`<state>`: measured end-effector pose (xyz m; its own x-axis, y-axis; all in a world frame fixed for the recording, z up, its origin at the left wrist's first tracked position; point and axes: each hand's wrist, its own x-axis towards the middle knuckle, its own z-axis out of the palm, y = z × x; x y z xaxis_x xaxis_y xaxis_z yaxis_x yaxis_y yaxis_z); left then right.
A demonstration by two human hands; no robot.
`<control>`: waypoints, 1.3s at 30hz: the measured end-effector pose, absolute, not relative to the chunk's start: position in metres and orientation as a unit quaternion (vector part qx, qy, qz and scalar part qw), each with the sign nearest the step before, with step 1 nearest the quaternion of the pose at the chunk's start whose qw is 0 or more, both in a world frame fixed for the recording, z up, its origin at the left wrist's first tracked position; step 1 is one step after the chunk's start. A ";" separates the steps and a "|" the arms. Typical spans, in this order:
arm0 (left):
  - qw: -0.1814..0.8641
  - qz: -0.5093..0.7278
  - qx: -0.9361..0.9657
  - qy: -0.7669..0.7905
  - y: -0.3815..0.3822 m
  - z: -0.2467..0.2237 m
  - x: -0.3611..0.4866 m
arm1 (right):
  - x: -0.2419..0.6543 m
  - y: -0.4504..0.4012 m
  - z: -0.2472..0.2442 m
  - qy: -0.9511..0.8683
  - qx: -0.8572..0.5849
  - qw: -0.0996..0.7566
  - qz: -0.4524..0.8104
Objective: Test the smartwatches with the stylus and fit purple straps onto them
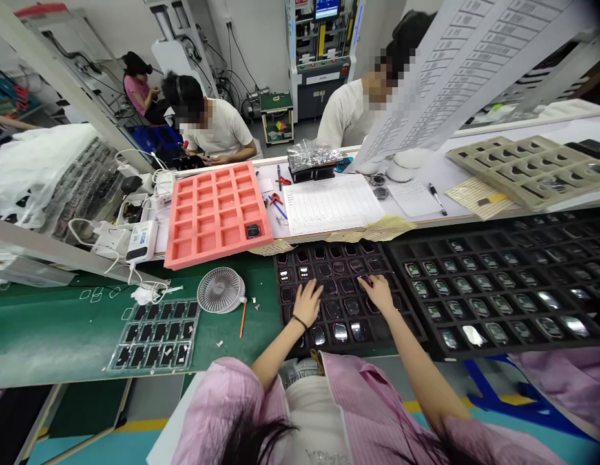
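Note:
A black compartment tray [286, 332] in front of me holds dark, square smartwatch cases in its pockets. My left hand [307, 303] lies over the tray's left-middle pockets, fingers spread and holding nothing visible. Just beyond its fingertips, a watch case with a lit screen [303, 273] sits in its pocket. On the tray's right side, my right hand [380, 296] has its fingers around the edge of a dark watch case [369, 281], which they partly cover. Glossy watch cases [340, 332] fill pockets in the near row.
Right of it lies another black tray [423, 323] of watch parts. A pink foam tray [219, 205] holds one watch. A small fan [221, 290], an orange stick [243, 320] and a clear tray [154, 332] stand left. Printed sheets [333, 203] lie behind; two people sit opposite.

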<state>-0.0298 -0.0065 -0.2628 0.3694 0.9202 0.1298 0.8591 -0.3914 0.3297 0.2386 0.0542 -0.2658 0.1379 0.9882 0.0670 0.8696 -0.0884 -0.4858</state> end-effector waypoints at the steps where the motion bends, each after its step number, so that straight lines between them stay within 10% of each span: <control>1: 0.109 0.146 0.837 0.517 0.002 -0.262 -0.017 | 0.234 0.053 -0.268 -0.636 -0.731 0.211 0.131; 15: 0.137 0.149 0.866 0.457 0.011 -0.259 -0.004 | 0.226 0.043 -0.274 -0.625 -0.757 0.165 0.093; 26: 0.131 0.253 0.409 0.867 -0.070 -0.296 -0.166 | 0.229 0.048 -0.278 -0.591 -0.758 0.192 0.196; 39: 0.257 0.291 0.455 0.801 -0.057 -0.281 -0.178 | 0.160 0.014 -0.210 -0.286 -0.532 0.476 0.639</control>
